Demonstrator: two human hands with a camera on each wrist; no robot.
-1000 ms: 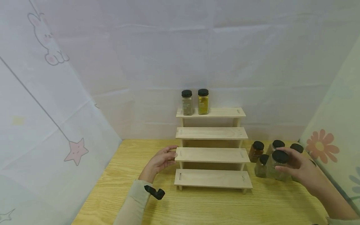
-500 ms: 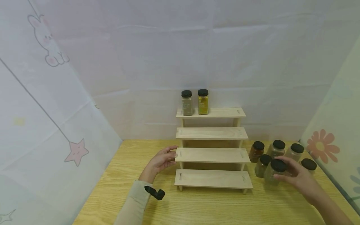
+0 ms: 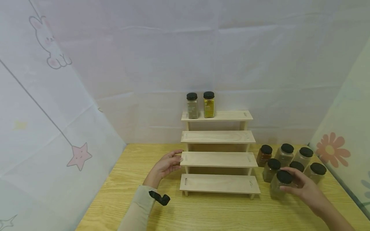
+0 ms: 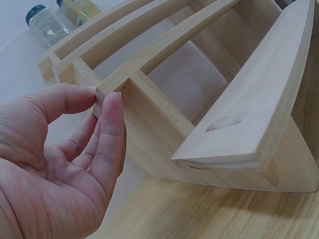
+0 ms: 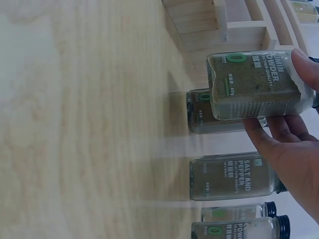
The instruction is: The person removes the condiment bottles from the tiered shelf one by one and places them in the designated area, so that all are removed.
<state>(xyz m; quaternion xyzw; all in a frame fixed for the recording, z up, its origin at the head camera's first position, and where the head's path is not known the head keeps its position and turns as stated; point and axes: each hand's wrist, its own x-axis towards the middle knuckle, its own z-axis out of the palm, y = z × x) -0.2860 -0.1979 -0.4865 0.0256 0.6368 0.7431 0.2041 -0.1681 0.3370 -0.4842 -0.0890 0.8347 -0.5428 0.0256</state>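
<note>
My left hand (image 3: 165,165) pinches the left end of a step on a four-tier wooden display rack (image 3: 218,159). In the left wrist view its thumb and forefinger meet at the board's corner (image 4: 102,94). On the right, my right hand (image 3: 309,192) grips a square glass spice jar (image 3: 277,190) with a black lid. The right wrist view shows its cumin powder label (image 5: 254,82) and brown contents, with thumb and fingers around the jar near the lid end. The jar is lifted off the table. Two jars, one greyish (image 3: 192,109) and one yellow (image 3: 209,108), stand on the top tier.
Several more black-lidded jars crowd the table right of the rack, among them a reddish one (image 3: 263,157) and a salt and pepper jar (image 5: 229,177). A pale cloth wall (image 3: 162,125) closes off the back, left and right of the wooden table (image 3: 211,211).
My right hand has drawn the cumin jar out of the group, towards me and slightly left, uncovering jars behind it. The left hand has stayed on the rack.
</note>
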